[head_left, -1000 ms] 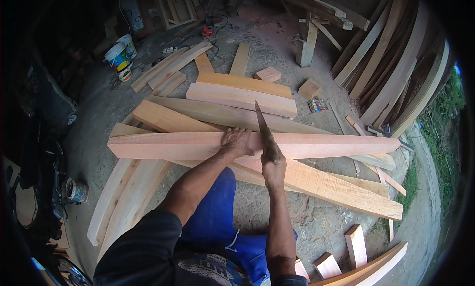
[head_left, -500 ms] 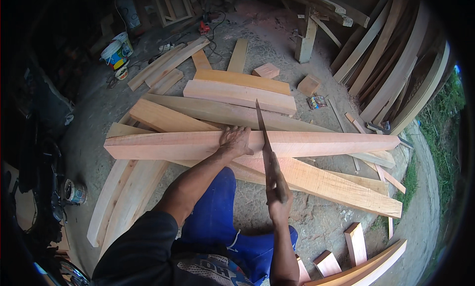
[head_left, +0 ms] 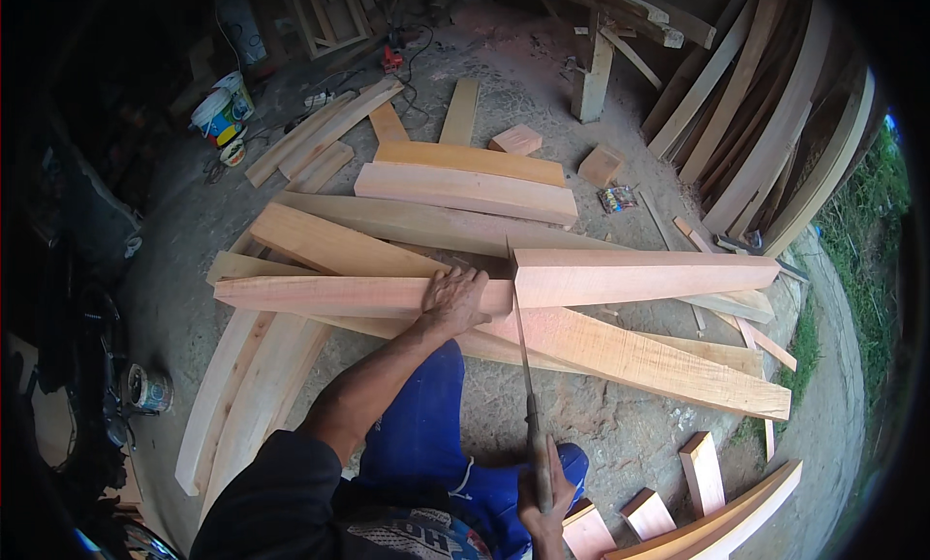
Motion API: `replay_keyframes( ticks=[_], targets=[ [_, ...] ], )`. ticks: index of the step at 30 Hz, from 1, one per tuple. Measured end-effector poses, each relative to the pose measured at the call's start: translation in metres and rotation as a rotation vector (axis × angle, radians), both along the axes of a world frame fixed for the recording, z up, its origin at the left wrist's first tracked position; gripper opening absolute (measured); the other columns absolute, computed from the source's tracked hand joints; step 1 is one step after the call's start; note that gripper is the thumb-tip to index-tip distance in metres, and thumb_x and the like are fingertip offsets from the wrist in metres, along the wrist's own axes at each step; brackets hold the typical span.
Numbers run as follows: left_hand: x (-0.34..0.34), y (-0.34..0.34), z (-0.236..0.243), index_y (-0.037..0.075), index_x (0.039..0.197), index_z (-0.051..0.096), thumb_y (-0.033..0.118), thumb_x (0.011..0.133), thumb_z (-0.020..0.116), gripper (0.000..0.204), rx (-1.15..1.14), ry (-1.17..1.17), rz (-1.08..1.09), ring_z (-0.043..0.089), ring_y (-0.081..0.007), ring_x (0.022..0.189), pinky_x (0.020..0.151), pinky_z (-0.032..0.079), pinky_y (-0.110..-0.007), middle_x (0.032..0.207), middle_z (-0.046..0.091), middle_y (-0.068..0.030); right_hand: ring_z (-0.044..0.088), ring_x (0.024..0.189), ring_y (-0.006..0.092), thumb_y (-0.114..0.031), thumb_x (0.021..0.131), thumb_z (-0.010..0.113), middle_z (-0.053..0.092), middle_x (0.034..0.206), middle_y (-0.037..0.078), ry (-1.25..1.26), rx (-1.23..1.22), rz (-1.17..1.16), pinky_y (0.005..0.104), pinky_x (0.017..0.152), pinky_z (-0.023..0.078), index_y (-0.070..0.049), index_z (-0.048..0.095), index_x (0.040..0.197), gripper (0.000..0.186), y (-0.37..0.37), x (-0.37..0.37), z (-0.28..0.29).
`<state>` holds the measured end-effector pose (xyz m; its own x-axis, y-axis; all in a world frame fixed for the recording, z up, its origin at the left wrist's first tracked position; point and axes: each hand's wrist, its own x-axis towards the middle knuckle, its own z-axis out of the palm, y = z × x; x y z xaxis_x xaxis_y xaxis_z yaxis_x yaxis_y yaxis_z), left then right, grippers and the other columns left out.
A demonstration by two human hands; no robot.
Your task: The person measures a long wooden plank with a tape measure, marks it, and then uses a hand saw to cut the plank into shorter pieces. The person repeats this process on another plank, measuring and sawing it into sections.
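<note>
A long pale pink wooden beam lies across the stack in two pieces that part at the saw. Its left piece [head_left: 291, 294] sits lower, and its right piece [head_left: 639, 274] shows a fresh end face. My left hand [head_left: 455, 300] grips the left piece close to the cut, fingers over the top. Closed round the handle of a handsaw [head_left: 524, 357], my right hand [head_left: 542, 492] is low by my knee. The blade points away from me, its far part at the gap between the pieces.
Other boards [head_left: 659, 361] lie crosswise beneath the beam. Beyond are more planks [head_left: 465, 189], two short blocks [head_left: 603, 166] and paint buckets [head_left: 221, 109]. Tall planks [head_left: 765, 124] lean at the far right. Short offcuts [head_left: 702, 473] lie at the near right.
My right hand has drawn the handsaw back toward me. The beam, in one line before, has separated at the cut; its left piece has dropped and turned, with my left hand still on it.
</note>
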<state>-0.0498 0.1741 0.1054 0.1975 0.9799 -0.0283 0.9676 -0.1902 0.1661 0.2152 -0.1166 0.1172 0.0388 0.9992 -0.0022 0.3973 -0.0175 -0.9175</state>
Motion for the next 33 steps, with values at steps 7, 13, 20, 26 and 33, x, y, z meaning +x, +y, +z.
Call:
replay_keyframes(
  ticks=[7, 13, 20, 26, 33],
  targets=[
    [-0.003, -0.013, 0.001, 0.008, 0.126, 0.059, 0.045, 0.082, 0.086, 0.064, 0.152, -0.065, 0.058, 0.058, -0.0332, 0.125, 0.103, 0.044, -0.05, 0.129, 0.066, -0.0118, 0.067, 0.09, 0.0153, -0.018, 0.099, 0.073, 0.074, 0.113, 0.014, 0.116, 0.324, -0.334, 0.0294, 0.08, 0.055, 0.005, 0.054, 0.151, 0.06, 0.073, -0.037, 0.028],
    [-0.008, -0.01, -0.002, 0.007, 0.13, 0.059, 0.048, 0.081, 0.087, 0.07, 0.181, -0.106, 0.056, 0.059, -0.0379, 0.125, 0.106, 0.045, -0.052, 0.132, 0.066, -0.0166, 0.062, 0.072, 0.0133, -0.016, 0.097, 0.076, 0.068, 0.089, 0.006, -0.184, 0.455, -0.489, 0.0289, 0.068, 0.053, 0.007, 0.047, 0.156, 0.069, 0.02, 0.011, 0.015],
    [-0.032, 0.032, 0.024, 0.001, 0.131, 0.062, 0.046, 0.072, 0.092, 0.081, 0.062, -0.244, -0.007, 0.064, -0.0399, 0.125, 0.109, 0.049, -0.048, 0.129, 0.072, -0.0214, 0.062, 0.07, 0.0203, -0.012, 0.1, 0.07, 0.065, 0.084, 0.017, -0.426, 0.222, -0.57, 0.0367, 0.065, 0.052, 0.002, 0.051, 0.155, 0.06, -0.047, 0.062, -0.037],
    [-0.073, 0.089, 0.025, -0.001, 0.144, 0.059, 0.053, 0.074, 0.089, 0.093, -0.073, -0.396, -0.071, 0.062, -0.0367, 0.133, 0.113, 0.048, -0.044, 0.139, 0.067, -0.0238, 0.064, 0.064, 0.0226, -0.012, 0.101, 0.067, 0.068, 0.085, 0.019, -0.454, 0.198, -0.625, 0.0358, 0.06, 0.052, 0.002, 0.051, 0.155, 0.058, -0.072, 0.072, -0.053],
    [-0.096, 0.1, -0.007, 0.016, 0.161, 0.046, 0.06, 0.085, 0.078, 0.094, -0.114, -0.276, 0.057, 0.052, -0.0394, 0.144, 0.12, 0.04, -0.052, 0.156, 0.055, -0.0206, 0.063, 0.067, 0.0223, -0.014, 0.101, 0.067, 0.068, 0.086, 0.017, -0.559, 0.252, -0.702, 0.0344, 0.062, 0.05, 0.001, 0.048, 0.157, 0.061, -0.111, 0.052, -0.044]
  ],
)
